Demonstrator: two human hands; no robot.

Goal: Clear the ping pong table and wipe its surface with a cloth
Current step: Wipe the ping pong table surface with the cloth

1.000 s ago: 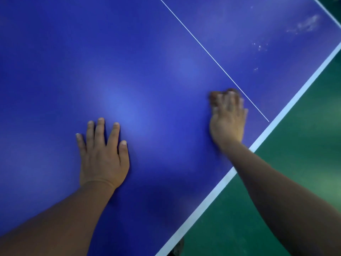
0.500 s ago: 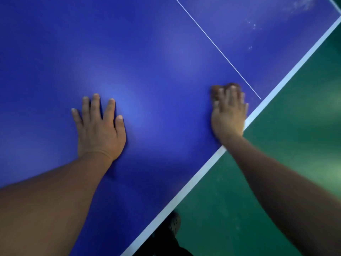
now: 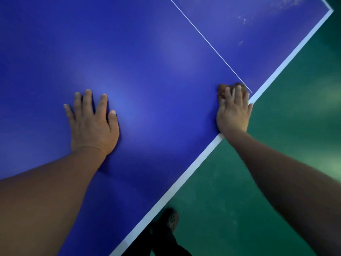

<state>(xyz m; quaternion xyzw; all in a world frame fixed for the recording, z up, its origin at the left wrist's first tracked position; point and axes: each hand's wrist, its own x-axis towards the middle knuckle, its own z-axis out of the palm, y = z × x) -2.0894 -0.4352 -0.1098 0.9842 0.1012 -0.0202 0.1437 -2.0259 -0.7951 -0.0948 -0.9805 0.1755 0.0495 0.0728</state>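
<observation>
Right hand lies flat, fingers straight, pressing a brown cloth onto the blue worktop; only the cloth's edge shows past the fingertips, beside the white centre line and close to the white border. Left hand rests palm-down, fingers spread, holding nothing. Step in hand: wiping. Pale smudges remain toward the far corner, so the next stroke likely needs to go there. Since 0.5 s ago the right hand sits nearer the edge.
</observation>
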